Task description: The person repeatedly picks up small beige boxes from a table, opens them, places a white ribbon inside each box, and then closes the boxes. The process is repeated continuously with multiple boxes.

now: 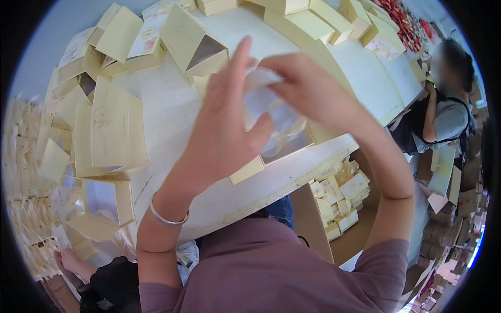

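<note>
A sheer white ribbon (290,134) hangs in loops between my hands, above an open cream gift box (249,170) near the table's front edge. My left hand (224,122) is raised beside the ribbon, its fingers stretched up and its thumb apart. From the right, my right hand (313,89) curls in, with thumb and fingers pinched on the ribbon's upper part. Both hands and the ribbon cover much of the box, whose pale inside shows below them.
Several cream boxes (117,130) crowd the table's left and far sides. A carton (308,221) of small cream boxes stands below the front edge. Ribboned bags or boxes (26,182) are stacked at far left. One person (443,112) works at the right; another's hand (75,263) shows lower left.
</note>
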`<action>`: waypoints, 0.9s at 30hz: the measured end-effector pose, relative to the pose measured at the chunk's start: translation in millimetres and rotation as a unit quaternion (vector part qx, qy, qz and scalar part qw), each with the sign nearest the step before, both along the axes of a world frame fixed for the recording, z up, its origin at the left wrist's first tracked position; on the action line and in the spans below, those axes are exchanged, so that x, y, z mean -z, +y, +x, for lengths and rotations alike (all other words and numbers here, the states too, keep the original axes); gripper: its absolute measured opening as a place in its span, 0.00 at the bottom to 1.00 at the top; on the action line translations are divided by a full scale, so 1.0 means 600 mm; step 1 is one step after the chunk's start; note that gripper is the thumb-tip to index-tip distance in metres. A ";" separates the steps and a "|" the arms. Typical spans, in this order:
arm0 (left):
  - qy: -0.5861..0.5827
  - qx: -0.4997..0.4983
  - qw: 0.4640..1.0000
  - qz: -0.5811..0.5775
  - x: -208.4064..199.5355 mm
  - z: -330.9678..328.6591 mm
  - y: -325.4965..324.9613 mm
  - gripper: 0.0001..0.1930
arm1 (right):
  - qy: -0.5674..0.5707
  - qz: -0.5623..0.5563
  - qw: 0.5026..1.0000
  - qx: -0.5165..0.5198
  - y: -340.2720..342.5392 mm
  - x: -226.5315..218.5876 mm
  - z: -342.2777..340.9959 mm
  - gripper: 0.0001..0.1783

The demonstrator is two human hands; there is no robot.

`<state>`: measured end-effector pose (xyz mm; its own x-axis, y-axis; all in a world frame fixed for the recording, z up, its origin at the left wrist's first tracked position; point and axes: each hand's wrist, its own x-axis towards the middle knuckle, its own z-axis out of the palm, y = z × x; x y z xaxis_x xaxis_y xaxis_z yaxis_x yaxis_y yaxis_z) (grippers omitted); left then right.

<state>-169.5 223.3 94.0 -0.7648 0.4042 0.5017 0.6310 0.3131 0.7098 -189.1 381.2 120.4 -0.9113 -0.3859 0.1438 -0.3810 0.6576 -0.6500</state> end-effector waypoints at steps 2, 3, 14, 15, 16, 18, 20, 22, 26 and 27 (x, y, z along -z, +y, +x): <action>-0.077 0.021 0.996 0.032 -0.007 0.005 0.014 0.28 | 0.032 -0.071 0.996 0.034 0.008 -0.036 0.012 0.11; -0.151 0.046 0.985 0.074 -0.022 0.008 0.018 0.26 | 0.077 -0.095 0.992 0.035 0.014 -0.047 0.017 0.12; -0.261 0.073 0.916 0.296 -0.084 -0.036 -0.067 0.14 | 0.144 -0.594 0.792 0.011 0.340 -0.157 0.211 0.18; -0.263 0.089 0.925 0.258 -0.083 -0.023 -0.049 0.14 | 0.173 -0.578 0.795 0.064 0.326 -0.148 0.232 0.19; -0.268 0.107 0.932 0.217 -0.080 -0.011 -0.028 0.13 | 0.201 -0.561 0.794 0.122 0.306 -0.134 0.251 0.20; -0.296 0.137 0.920 0.218 -0.071 0.013 0.018 0.10 | 0.010 -0.492 0.871 -0.007 0.262 -0.079 0.249 0.30; -0.133 0.092 0.981 0.110 -0.066 0.047 0.046 0.10 | -0.235 -0.346 0.900 -0.123 0.203 -0.033 0.228 0.44; 0.038 0.082 0.993 -0.078 -0.074 0.077 0.064 0.13 | -0.325 -0.342 0.878 -0.081 0.125 -0.009 0.230 0.57; 0.149 0.083 0.974 -0.150 -0.029 0.152 0.093 0.12 | -0.273 -0.558 0.775 -0.117 0.099 0.014 0.206 0.56; 0.137 0.127 0.960 -0.209 -0.020 0.164 0.088 0.11 | -0.261 -0.605 0.748 -0.076 0.099 0.007 0.208 0.46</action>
